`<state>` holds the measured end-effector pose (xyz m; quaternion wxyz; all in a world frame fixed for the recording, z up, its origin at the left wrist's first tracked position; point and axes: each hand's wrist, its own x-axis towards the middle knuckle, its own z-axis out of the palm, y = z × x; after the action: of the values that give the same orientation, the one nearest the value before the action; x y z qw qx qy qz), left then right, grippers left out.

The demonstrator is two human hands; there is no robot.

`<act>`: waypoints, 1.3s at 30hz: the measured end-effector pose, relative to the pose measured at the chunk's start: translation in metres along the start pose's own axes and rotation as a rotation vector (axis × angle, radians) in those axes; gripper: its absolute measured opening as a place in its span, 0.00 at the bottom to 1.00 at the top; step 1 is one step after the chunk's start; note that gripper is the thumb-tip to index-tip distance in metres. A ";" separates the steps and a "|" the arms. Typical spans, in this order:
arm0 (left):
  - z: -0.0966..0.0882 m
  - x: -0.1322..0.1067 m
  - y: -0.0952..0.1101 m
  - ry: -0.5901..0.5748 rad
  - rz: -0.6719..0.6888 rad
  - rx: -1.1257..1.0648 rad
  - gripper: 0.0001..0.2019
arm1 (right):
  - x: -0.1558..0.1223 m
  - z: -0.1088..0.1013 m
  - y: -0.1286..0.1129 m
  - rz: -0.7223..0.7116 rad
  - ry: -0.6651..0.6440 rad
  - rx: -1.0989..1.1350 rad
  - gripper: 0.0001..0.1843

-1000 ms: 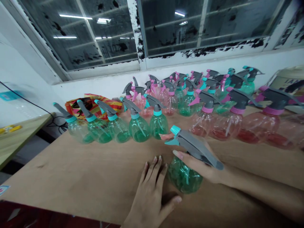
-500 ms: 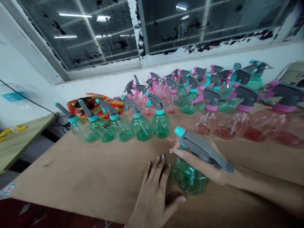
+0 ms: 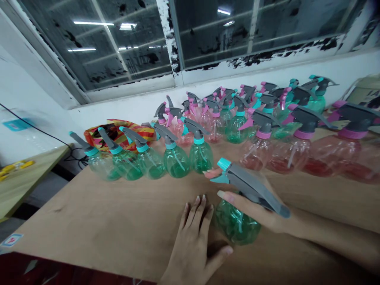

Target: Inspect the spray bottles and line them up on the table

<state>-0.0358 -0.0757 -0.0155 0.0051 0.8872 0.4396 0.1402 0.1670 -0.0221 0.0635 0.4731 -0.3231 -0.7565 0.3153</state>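
Overall, brown tabletop (image 3: pixel 118 213) set by a white wall (image 3: pixel 118 106) under a dark window (image 3: pixel 273 29), with a green spray bottle (image 3: pixel 237 223) on the near side, neck encircled by the right hand (image 3: pixel 271 221), just right of the left hand (image 3: pixel 190 247), palm-down and loosely spread.

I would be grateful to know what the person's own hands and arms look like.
The left hand and right hand are bare, with no gloves or rings visible. The right thumbnail looks long. The right forearm shows no sleeve, watch or bracelet.
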 end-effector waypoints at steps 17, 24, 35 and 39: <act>-0.001 0.001 0.001 0.040 0.000 0.015 0.38 | -0.002 0.001 0.001 -0.033 0.034 -0.020 0.08; -0.001 0.001 0.002 -0.004 -0.013 0.009 0.38 | -0.001 0.000 0.001 -0.018 0.019 -0.027 0.08; -0.003 0.002 0.001 -0.011 -0.011 0.020 0.38 | -0.001 0.001 0.002 -0.034 0.050 -0.037 0.14; -0.004 0.002 0.002 -0.007 -0.019 0.015 0.38 | -0.003 0.001 0.001 -0.005 0.047 -0.027 0.17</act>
<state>-0.0342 -0.0760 -0.0113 0.0015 0.8836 0.4488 0.1338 0.1670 -0.0237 0.0606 0.4871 -0.3351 -0.7502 0.2960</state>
